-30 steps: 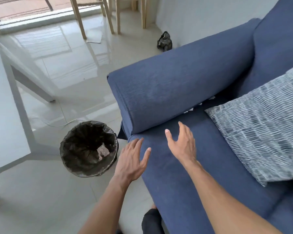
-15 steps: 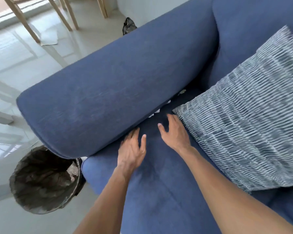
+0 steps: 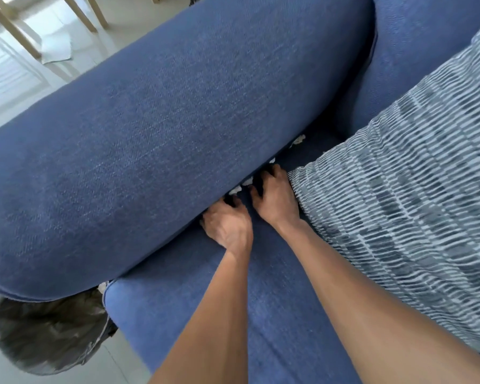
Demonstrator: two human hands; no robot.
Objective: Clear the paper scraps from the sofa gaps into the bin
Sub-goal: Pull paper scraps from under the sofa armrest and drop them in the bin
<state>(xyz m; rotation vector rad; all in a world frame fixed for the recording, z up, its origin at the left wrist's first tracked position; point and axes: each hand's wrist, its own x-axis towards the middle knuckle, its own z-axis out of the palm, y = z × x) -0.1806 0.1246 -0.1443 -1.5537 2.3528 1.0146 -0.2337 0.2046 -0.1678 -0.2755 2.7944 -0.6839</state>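
Observation:
White paper scraps lie along the gap between the blue sofa armrest and the seat cushion; another scrap shows farther back. My left hand rests at the gap with its fingertips curled under the armrest. Just to its right, my right hand has its fingers bent down among the scraps. Whether either hand grips a scrap is hidden. The bin with a dark liner stands on the floor at the lower left, half hidden by the armrest.
A grey striped pillow lies on the seat, touching my right hand. Wooden chair legs and a sheet of paper are on the glossy floor at the upper left.
The view has closed in on the sofa. Both hands moved forward from the open seat into the gap by the armrest, and their fingers curled down among the scraps.

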